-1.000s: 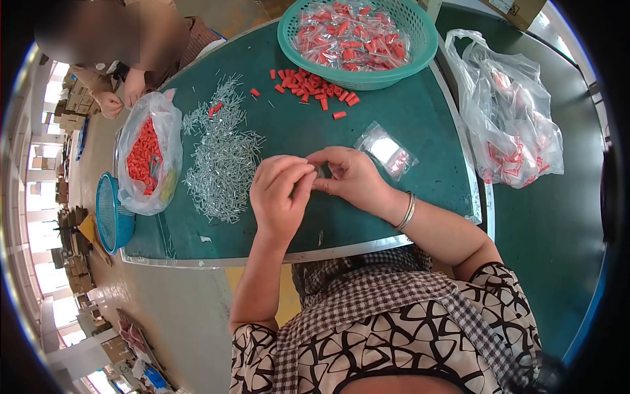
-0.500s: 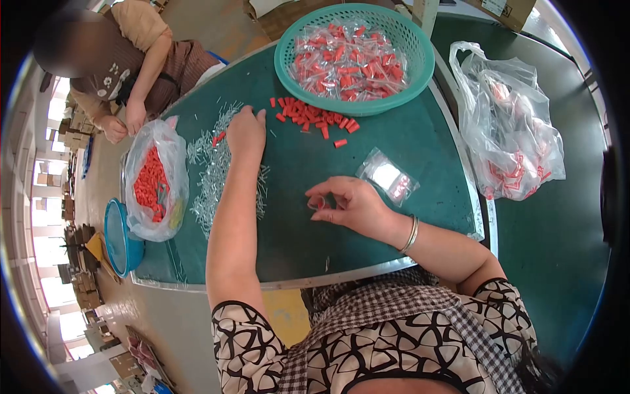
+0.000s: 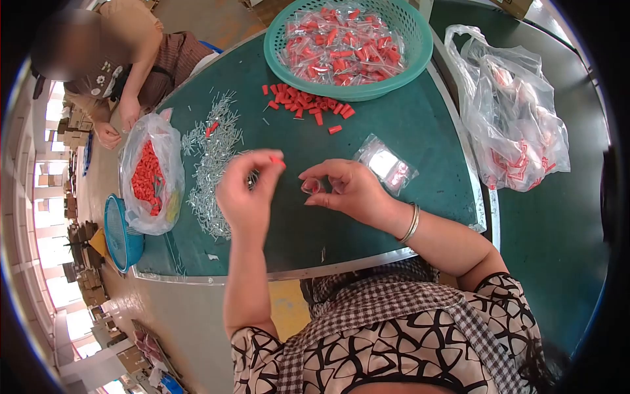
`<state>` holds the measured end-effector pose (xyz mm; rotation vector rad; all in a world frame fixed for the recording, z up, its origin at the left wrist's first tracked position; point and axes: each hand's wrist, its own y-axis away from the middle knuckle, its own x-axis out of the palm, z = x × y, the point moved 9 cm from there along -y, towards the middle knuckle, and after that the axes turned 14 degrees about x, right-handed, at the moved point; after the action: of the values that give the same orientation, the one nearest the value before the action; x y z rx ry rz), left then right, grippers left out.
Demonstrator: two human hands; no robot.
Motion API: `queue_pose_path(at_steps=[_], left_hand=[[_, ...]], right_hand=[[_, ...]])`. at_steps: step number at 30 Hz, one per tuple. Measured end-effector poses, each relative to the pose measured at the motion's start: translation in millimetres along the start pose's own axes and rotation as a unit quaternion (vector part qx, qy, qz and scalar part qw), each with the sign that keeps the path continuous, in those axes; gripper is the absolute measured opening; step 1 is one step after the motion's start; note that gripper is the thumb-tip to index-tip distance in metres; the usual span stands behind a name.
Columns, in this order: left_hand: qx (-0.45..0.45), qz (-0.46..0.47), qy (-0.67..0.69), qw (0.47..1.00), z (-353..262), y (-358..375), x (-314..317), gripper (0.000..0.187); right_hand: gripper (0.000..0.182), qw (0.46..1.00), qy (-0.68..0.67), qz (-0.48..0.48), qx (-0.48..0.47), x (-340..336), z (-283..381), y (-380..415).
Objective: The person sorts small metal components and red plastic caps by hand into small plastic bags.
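Note:
Between the thumb and forefinger of my left hand is a small red plastic tube. That hand is over the table, beside a loose heap of thin silvery metal pins. My right hand, with a bangle at its wrist, is curled around a small clear plastic bag; the bag's mouth faces my left hand, with a gap between them. Just behind my right hand lies a stack of flat clear bags. Several loose red tubes are scattered farther back.
A green basket full of bagged red tubes stands at the back. At the left are a plastic sack of red pieces and a blue basket. A white carrier bag lies at the right. A co-worker sits across the corner.
My left hand has come from the far end of the pin heap toward my right hand, now with a red tube in its fingertips. My right hand keeps holding the clear bag, almost unmoved.

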<state>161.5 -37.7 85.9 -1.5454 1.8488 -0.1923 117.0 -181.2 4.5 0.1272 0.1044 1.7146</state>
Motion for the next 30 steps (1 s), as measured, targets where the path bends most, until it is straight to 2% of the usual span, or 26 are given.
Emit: queue_pose_path(at_steps=[1, 4, 7, 8, 11, 12, 13, 15, 18, 20, 30], left_hand=[[0.040, -0.019, 0.001, 0.999, -11, 14, -1, 0.008], [0.185, 0.048, -0.062, 0.980, -34, 35, 17, 0.011], [0.223, 0.073, -0.108, 0.966, -35, 43, 20, 0.011], [0.192, 0.100, -0.085, 0.973, -28, 47, 22, 0.015], [0.211, 0.154, -0.090, 0.961, -38, 49, 23, 0.023], [0.220, 0.174, -0.121, 0.952, -46, 48, 23, 0.031], [0.228, 0.185, -0.148, 0.944, -48, 49, 22, 0.029], [0.248, 0.181, -0.175, 0.935, -48, 52, 16, 0.026], [0.231, 0.121, -0.211, 0.942, -50, 51, 10, 0.023], [0.231, 0.127, -0.226, 0.938, -52, 50, 13, 0.020], [0.166, 0.119, -0.176, 0.963, -38, 61, 15, 0.024]], right_hand=[[0.037, 1.000, 0.001, 0.007, 0.011, 1, 0, 0], [0.037, 0.988, -0.072, 0.075, 0.114, 11, -17, -1], [0.035, 0.986, -0.098, 0.098, 0.098, 16, -19, 0], [0.035, 0.986, -0.094, 0.100, 0.092, 16, -19, 1], [0.037, 0.987, -0.081, 0.116, 0.076, 21, -18, 2], [0.038, 0.987, -0.071, 0.122, 0.072, 21, -19, 2], [0.039, 0.987, -0.062, 0.128, 0.069, 23, -18, 2], [0.042, 0.985, -0.099, 0.127, 0.064, 28, -18, 5], [0.041, 0.997, 0.039, 0.064, 0.002, 21, 4, 13], [0.039, 0.985, 0.166, -0.004, -0.056, 14, 24, 19], [0.015, 0.990, 0.112, 0.003, -0.089, 13, 20, 17]])
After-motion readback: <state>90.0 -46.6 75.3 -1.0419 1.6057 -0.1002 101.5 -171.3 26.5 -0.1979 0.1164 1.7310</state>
